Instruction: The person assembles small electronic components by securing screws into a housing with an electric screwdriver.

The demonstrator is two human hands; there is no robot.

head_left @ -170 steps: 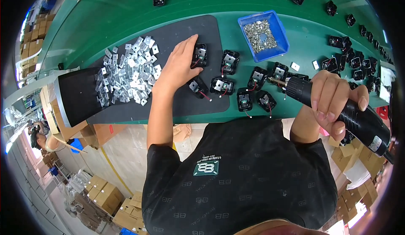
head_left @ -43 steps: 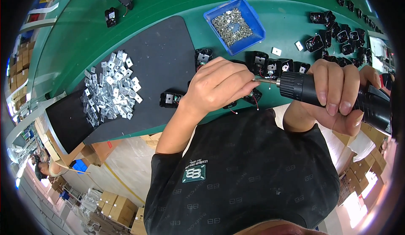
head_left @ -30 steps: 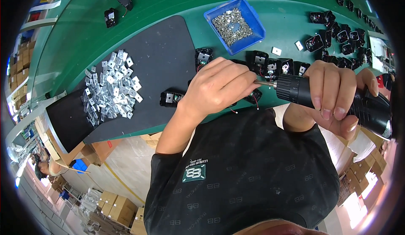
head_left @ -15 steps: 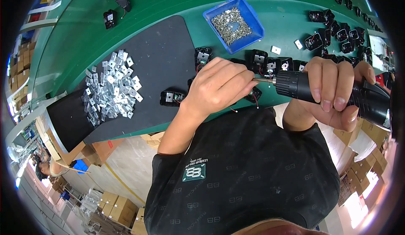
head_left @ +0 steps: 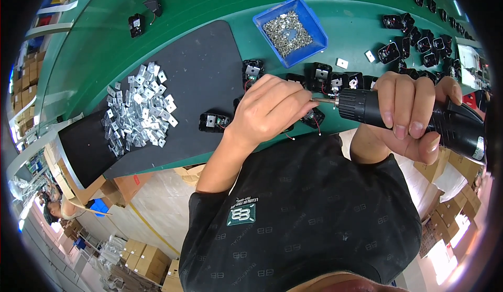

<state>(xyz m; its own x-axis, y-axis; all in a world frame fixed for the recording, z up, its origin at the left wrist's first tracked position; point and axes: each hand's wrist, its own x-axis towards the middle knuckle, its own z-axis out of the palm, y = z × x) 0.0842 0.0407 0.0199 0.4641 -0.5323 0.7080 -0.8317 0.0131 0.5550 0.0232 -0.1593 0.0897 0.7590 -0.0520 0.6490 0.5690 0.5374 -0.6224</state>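
My right hand is wrapped round a black power screwdriver, held level with its bit pointing left. The fingers of my left hand are pinched together at the tip of the metal bit; what they hold there, if anything, is hidden. Under and around my hands lie small black housings with wires, among them one left of my wrist and one beyond my fingers. Some of them have a metal plate inside. Another housing shows partly below the bit, with a red wire hanging out.
A blue bin of small screws stands at the far middle. To the left, a heap of bent metal plates lies on a dark mat. Many black housings crowd the right of the green table. Another person is at the far left.
The screwdriver and my right hand have shifted slightly left. My left hand has moved a little left with the bit tip, still pinched.
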